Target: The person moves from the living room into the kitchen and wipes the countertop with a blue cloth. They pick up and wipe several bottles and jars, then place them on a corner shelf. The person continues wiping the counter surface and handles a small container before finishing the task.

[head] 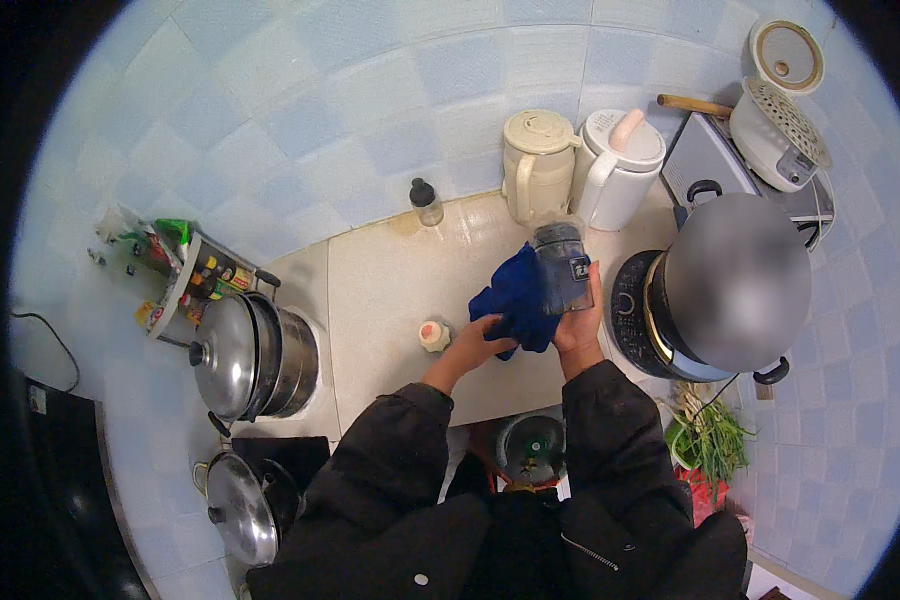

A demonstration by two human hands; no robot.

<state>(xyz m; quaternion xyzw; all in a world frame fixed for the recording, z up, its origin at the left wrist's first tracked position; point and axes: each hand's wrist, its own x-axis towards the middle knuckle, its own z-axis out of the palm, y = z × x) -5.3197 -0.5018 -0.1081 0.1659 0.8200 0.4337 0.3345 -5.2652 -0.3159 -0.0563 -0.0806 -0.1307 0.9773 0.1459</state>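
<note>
My right hand [581, 322] holds a clear jar [568, 281] with a dark lid and a small label, its fingers mostly behind it. A dark blue cloth [516, 300] lies bunched against the jar's left side, and my left hand [480, 345] grips the cloth's lower left part. Both hands are above the light countertop [382, 285]. Left of my left hand stands a small pale container with a pinkish top [434, 336]. Farther back, near the tiled wall, is a small clear bottle with a black cap [427, 202].
Two lidded jugs, one cream [538, 157] and one white [622, 180], stand behind the jar. A large pot [292, 364] and a condiment rack [187, 285] are at left. At right are a black cooker [630, 315], a rice cooker [769, 142] and green onions [720, 442].
</note>
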